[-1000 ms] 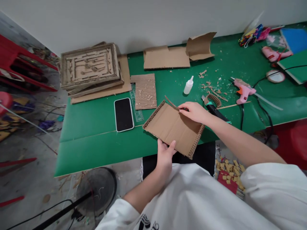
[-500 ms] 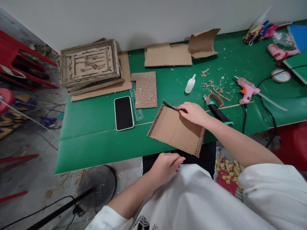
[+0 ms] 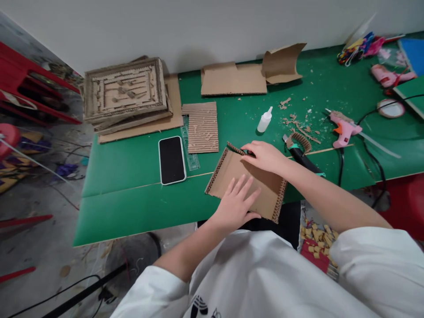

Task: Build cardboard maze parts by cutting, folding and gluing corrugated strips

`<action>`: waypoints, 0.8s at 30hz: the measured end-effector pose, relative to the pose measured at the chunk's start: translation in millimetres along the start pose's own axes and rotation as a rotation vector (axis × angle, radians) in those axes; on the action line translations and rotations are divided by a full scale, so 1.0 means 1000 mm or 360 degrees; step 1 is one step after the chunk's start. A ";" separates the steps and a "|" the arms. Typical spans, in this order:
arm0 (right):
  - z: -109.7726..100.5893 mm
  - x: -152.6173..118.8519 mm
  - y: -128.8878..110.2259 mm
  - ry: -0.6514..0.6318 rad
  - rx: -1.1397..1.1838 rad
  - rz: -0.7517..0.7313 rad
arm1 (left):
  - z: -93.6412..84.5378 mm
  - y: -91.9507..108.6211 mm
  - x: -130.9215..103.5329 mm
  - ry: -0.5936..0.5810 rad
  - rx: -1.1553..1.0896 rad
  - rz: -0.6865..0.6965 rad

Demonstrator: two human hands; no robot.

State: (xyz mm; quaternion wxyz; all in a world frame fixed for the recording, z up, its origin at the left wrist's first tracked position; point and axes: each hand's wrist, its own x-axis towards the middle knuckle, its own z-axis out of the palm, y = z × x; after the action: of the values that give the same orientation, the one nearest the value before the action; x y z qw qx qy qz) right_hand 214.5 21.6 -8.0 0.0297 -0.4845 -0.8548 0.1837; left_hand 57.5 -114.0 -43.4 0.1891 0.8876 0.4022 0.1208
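A brown cardboard panel [image 3: 228,174] edged with corrugated strips lies at the near edge of the green table [image 3: 132,194]. My left hand [image 3: 236,204] lies flat on the panel's near part, fingers spread. My right hand [image 3: 265,155] pinches the corrugated strip along the panel's far edge.
A black phone [image 3: 171,159] and a corrugated sheet [image 3: 200,126] lie left of the panel. A glue bottle [image 3: 264,120], a cutter [image 3: 303,155] and a pink glue gun [image 3: 344,128] with its cord sit to the right. Cardboard stacks [image 3: 124,92] fill the far left.
My left hand let go of the panel's near edge, dropped toward my lap, then came back flat on top of the panel. The panel shifted slightly right.
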 end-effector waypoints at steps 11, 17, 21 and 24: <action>-0.013 0.034 0.001 -0.0273 0.0037 -0.0151 | -0.003 0.003 0.007 -0.0034 0.0358 -0.0046; -0.011 0.035 -0.002 -0.0256 -0.0081 -0.0158 | -0.004 0.007 0.014 -0.0029 0.0372 -0.0110; -0.007 0.033 -0.003 -0.0235 -0.0123 -0.0192 | -0.003 0.007 0.014 -0.0040 0.0384 -0.0117; -0.007 0.032 -0.004 -0.0227 -0.0139 -0.0165 | -0.002 0.006 0.014 -0.0044 0.0392 -0.0109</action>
State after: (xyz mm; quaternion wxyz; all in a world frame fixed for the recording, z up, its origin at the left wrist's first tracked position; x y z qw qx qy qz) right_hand 196.0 48.1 -4.5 -0.0430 -0.4260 -0.8859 0.1785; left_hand 69.8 -106.4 -38.0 0.0880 0.8915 0.4414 0.0517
